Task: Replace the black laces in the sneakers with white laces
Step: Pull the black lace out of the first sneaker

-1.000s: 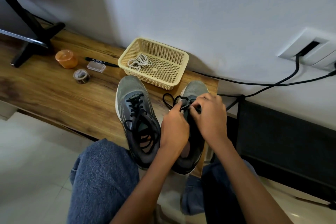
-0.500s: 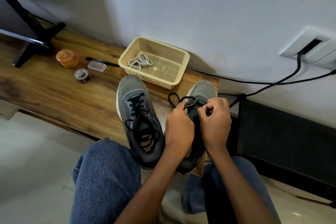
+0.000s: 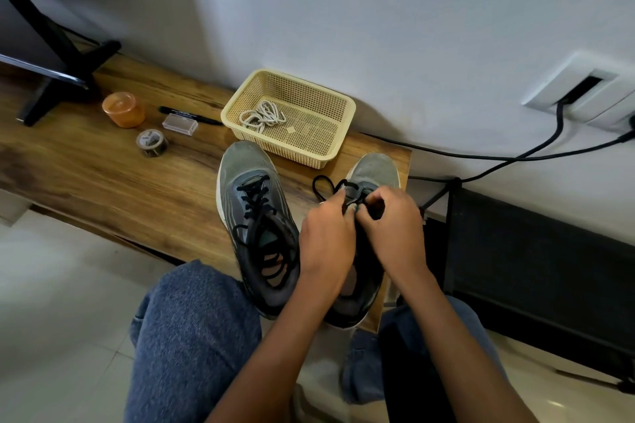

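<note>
The marker point(image 3: 187, 114) print was unreadable to me. The left sneaker point(image 3: 257, 223) stood laced. My left hand point(image 3: 326, 237) and right hand point(image 3: 395, 233) pinched the black lace point(image 3: 321, 187), hiding the right sneaker point(image 3: 374, 170) eyelets. White laces point(image 3: 263, 115) lay in the basket point(image 3: 338, 127).

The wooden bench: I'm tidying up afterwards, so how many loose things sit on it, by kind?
Sneakers: 2, the left one fully laced in black, the right one under both hands
Basket: 1, holding a bundle of white laces
Orange cup: 1
Tape roll: 1
Clear box: 1
Pen: 1
Total: 7
</note>
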The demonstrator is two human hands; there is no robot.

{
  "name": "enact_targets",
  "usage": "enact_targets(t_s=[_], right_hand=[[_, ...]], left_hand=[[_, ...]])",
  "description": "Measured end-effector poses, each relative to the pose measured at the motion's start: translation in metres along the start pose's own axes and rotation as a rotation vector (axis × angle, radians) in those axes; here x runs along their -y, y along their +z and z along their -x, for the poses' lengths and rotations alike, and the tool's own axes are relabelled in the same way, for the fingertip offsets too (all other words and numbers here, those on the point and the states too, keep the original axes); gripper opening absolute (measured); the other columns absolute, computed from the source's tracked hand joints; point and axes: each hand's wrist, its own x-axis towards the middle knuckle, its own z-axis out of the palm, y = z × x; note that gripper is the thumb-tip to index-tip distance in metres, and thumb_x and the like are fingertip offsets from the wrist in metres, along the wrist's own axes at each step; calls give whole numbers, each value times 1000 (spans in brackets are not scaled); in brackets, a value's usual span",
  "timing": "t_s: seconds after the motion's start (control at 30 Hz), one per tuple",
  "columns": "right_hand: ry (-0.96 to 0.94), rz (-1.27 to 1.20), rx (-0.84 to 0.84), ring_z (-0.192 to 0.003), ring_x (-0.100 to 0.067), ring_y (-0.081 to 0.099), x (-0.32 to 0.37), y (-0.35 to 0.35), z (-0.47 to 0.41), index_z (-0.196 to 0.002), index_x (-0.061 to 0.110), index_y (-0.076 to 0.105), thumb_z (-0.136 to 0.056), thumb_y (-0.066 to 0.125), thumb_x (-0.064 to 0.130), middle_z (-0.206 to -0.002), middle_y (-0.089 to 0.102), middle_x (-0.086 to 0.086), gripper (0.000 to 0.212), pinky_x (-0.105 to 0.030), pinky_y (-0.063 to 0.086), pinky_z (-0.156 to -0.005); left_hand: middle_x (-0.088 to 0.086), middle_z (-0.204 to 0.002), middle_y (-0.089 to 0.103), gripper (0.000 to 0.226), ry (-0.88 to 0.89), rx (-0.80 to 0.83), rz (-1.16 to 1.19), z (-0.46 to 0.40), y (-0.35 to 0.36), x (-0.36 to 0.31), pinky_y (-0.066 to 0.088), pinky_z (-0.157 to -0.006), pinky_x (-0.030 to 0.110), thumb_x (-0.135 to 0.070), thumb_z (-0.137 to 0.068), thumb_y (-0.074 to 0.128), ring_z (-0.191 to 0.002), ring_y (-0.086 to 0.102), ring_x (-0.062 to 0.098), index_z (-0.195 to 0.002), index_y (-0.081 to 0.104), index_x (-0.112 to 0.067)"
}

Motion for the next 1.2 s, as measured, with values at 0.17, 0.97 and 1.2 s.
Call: enact_targets(t_s=[0.17,0.97,1.2], right_hand=[[8,68,16,-95,-16,53,4,-3,-2,-99,13,63,-86,65,21,-97,61,0,15,-27,40,-72],[190,-193,-303,-69,-8,56,-28,-20,3,-85,8,65,-88,62,9,-77,62,-1,5,-14,44,-63],[232,-327,-190,-77,6,55,-33,-21,1,-102,9,62,-92,59,12,-87,60,6,11,-1,41,-65]], left_hand=[[12,-115,64,40,42,25,-155,-2,-1,-2,49,-86,43,-28,-102,42,-107,59,30,-141,46,-23],[8,-113,66,33,84,-111,-135,-2,4,1,47,-79,34,-20,-102,41,-99,63,24,-132,56,-20],[-2,-126,60,40,269,-218,-224,-5,14,5,49,-78,33,-10,-94,51,-110,55,19,-132,56,-20]])
